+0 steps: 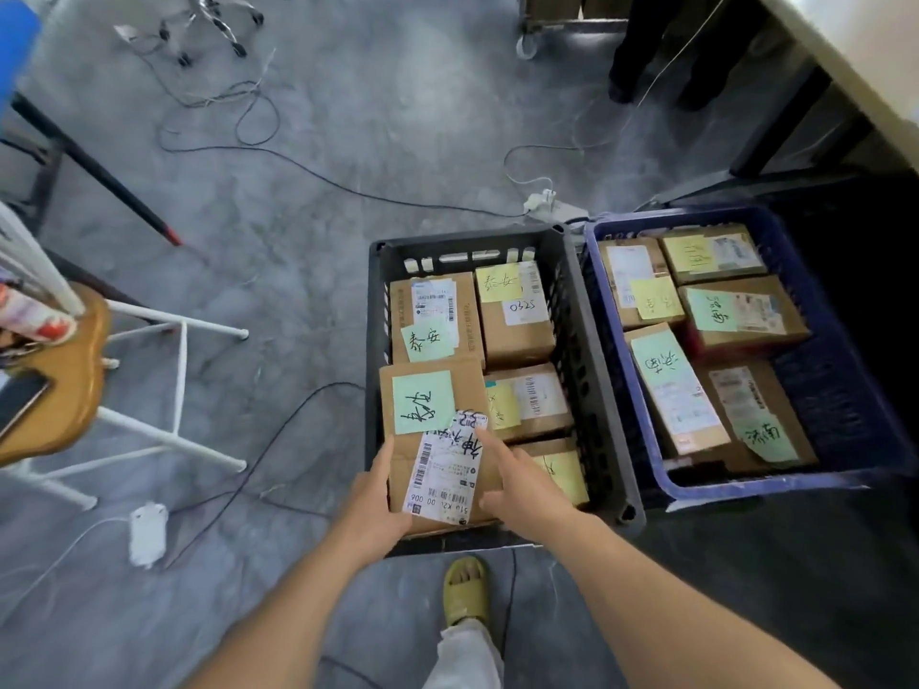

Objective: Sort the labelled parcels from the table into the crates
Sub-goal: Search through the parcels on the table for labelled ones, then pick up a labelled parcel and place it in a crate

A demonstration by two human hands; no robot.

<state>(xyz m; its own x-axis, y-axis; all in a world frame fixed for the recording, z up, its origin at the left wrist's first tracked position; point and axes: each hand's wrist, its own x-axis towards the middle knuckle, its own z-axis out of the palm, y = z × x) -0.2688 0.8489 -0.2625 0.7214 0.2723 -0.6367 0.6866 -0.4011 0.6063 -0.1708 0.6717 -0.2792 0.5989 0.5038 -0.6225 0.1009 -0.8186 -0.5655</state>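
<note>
A black crate [467, 241] stands on the floor with several cardboard parcels [517, 330] in it, each bearing a handwritten sticky note. Over its near left corner is a parcel [398, 464] with a green note and a white shipping label. My left hand [373, 514] grips this parcel's near left edge. My right hand [522, 489] holds its right side, index finger stretched along the top and thumb on the near top. To the right stands a blue crate [746, 482] with several noted parcels [671, 390].
A wooden stool [64, 390] with a phone [20, 400] stands at the left. Cables [298, 166], a white adapter [146, 534] and a power strip [547, 203] lie on the grey floor. Another person's legs [661, 47] are at the back. My slippered foot [465, 589] is just before the black crate.
</note>
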